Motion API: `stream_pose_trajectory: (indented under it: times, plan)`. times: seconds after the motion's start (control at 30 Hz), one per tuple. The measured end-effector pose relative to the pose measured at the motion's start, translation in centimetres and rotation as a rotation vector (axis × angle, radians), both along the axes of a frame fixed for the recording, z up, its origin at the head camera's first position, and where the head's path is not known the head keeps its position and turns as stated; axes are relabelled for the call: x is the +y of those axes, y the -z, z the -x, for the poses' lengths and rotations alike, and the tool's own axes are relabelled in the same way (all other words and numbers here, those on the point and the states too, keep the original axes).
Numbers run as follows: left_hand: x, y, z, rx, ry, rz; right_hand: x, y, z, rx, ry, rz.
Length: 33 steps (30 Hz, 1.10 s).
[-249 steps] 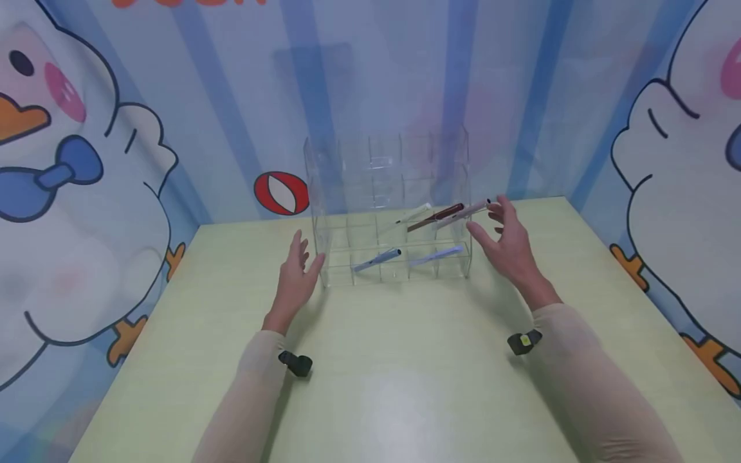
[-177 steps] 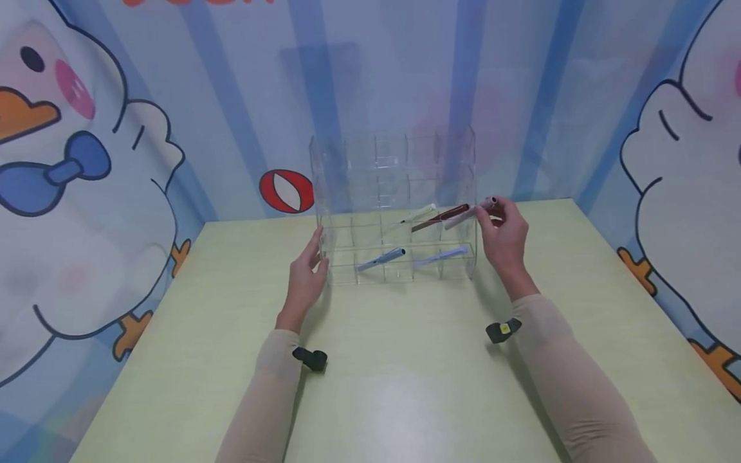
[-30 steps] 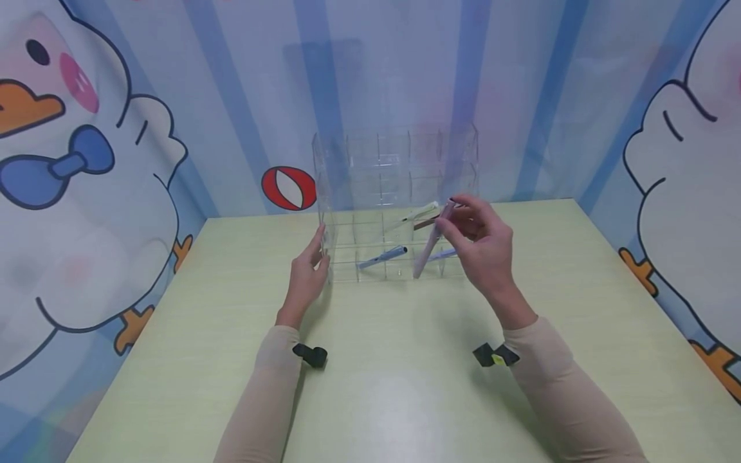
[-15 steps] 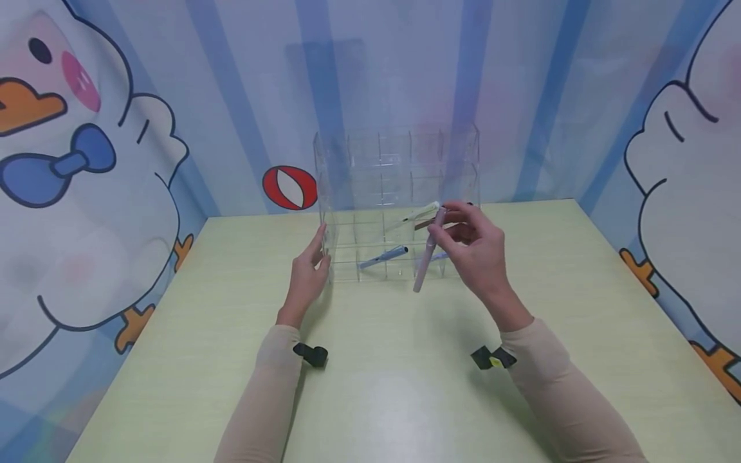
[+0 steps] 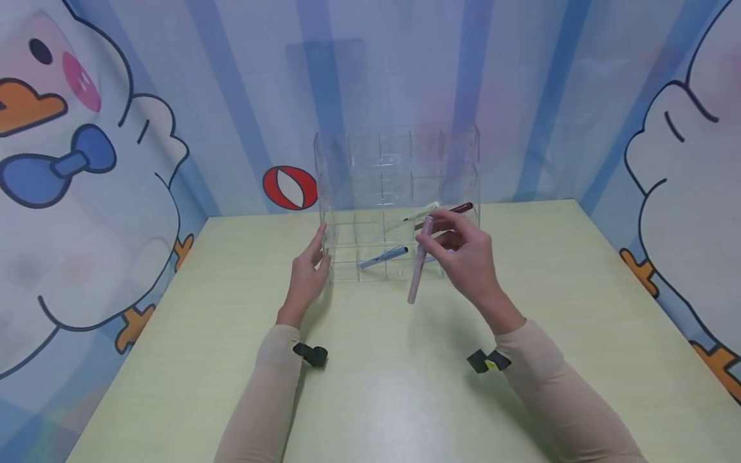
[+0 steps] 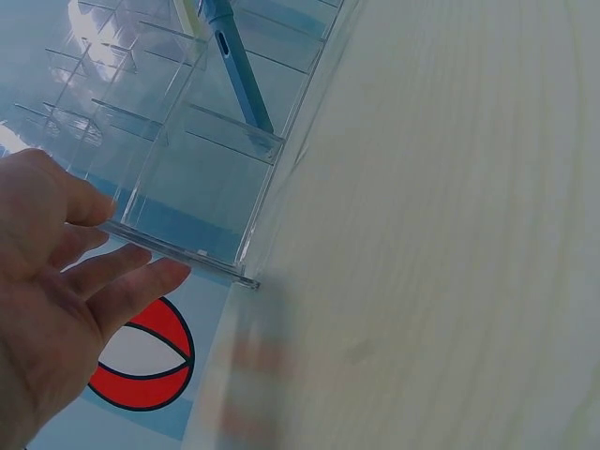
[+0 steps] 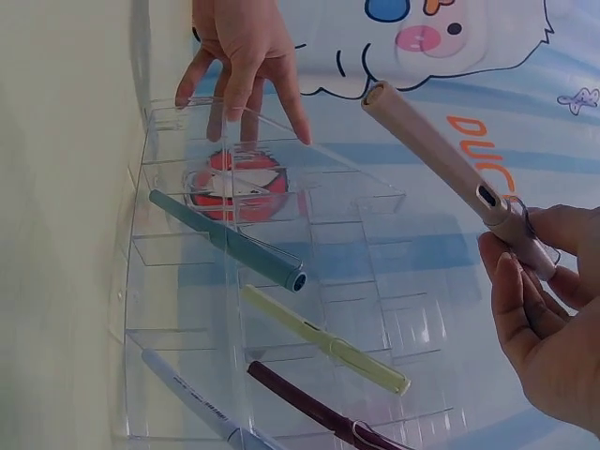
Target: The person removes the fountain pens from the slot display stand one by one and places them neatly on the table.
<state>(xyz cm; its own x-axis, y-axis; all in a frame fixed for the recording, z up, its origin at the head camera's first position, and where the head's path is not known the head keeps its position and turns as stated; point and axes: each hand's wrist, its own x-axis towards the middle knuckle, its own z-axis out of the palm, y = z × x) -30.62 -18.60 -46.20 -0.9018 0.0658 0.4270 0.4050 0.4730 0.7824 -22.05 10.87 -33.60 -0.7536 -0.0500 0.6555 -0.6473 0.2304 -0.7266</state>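
Observation:
My right hand (image 5: pixel 466 257) pinches a pale pink pen (image 5: pixel 418 270) by its clip end, in front of the rack, with the barrel slanting down toward the table. In the right wrist view the blunt end of that pen points up and left. My left hand (image 5: pixel 308 273) holds the left side panel of a clear acrylic rack (image 6: pixel 178 251), with digits on both sides of its edge. In the rack lie a blue pen (image 5: pixel 384 256), a pale green pen (image 7: pixel 328 345), a dark red pen (image 7: pixel 314 403) and a lavender pen (image 7: pixel 192 394).
The rack stands at the back of a pale wooden table (image 5: pixel 376 399), divided into several compartments on stepped tiers. Close behind it hangs a blue striped cloth backdrop (image 5: pixel 393 71) with printed ducks. Each wrist carries a small black camera (image 5: pixel 311 355).
My right hand has taken the pink pen from the rack's right end and drawn it left and toward me. My left hand has come onto the side panel and stayed there.

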Motion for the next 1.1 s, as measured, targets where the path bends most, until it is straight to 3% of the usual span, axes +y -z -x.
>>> stream_pose_trajectory:
  times: [0.13, 0.37, 0.63, 1.1]
  plan:
    - [-0.1, -0.1, 0.0, 0.011, 0.005, -0.002, -0.3, 0.3, 0.0, -0.015, 0.015, -0.046]
    - [0.0, -0.1, 0.2, 0.007, 0.004, -0.004, -0.3, 3.4, 2.5, -0.041, 0.009, -0.072]
    - [-0.2, 0.0, 0.1, 0.008, 0.005, 0.005, -0.9, 4.6, 2.7, -0.062, -0.037, -0.087]
    - [-0.1, -0.1, 0.1, -0.009, -0.001, -0.009, -1.8, 5.7, 2.6, -0.215, -0.052, -0.202]
